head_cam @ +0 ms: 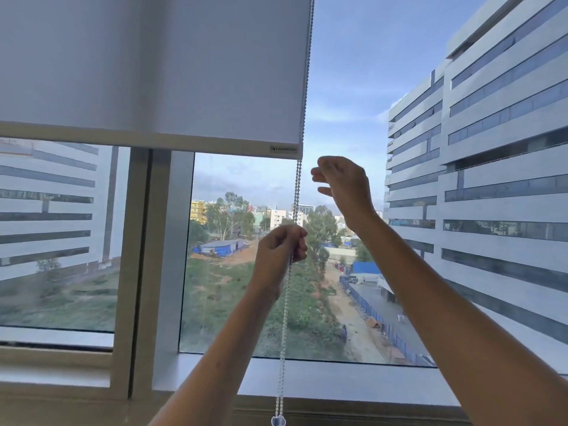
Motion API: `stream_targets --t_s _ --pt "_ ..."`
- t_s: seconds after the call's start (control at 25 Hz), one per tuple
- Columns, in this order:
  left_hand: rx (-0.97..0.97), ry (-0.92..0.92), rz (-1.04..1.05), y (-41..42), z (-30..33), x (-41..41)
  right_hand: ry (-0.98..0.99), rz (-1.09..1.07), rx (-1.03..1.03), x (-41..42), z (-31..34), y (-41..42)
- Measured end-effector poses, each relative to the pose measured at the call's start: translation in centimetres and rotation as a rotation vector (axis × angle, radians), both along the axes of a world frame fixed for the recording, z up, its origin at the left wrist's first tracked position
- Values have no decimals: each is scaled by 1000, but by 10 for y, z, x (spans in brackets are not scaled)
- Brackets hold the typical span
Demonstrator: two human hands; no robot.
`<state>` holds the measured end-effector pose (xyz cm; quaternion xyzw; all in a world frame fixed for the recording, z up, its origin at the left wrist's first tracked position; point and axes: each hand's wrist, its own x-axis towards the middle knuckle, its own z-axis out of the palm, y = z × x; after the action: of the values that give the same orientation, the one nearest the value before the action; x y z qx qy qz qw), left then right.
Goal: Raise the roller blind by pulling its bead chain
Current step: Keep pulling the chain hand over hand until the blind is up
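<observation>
A white roller blind (159, 66) covers the upper left of the window, its bottom bar (215, 144) hanging a little above mid-height. The bead chain (297, 192) runs down along the blind's right edge to a clear weight (278, 421) near the sill. My left hand (281, 252) is closed around the chain below the bottom bar. Higher and to the right, my right hand (342, 187) is raised beside the chain with its fingers spread, apart from the beads and holding nothing.
A thick vertical window frame post (144, 272) stands left of the chain. The white sill (338, 379) runs below the glass. Outside are office buildings, trees and a road.
</observation>
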<state>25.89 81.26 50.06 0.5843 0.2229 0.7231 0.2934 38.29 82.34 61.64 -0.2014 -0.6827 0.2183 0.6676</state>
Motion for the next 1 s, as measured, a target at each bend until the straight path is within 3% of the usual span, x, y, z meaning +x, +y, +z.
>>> stream_targets --t_s 0.16,0.36,0.52,0.8,1.0 --pt "-21 29 76 -4 -52 3 -68 24 -18 -30 31 -1" --pt "-108 10 74 -6 -113 3 89 -62 -35 -51 45 -3" --pt "-141 24 67 -6 -126 -4 96 -73 -56 -54 44 -2" --pt "-187 146 -114 -14 -96 -34 107 -108 26 -45 39 -14" --pt "-34 200 22 -19 17 -34 33 -173 44 -43 -9 -13"
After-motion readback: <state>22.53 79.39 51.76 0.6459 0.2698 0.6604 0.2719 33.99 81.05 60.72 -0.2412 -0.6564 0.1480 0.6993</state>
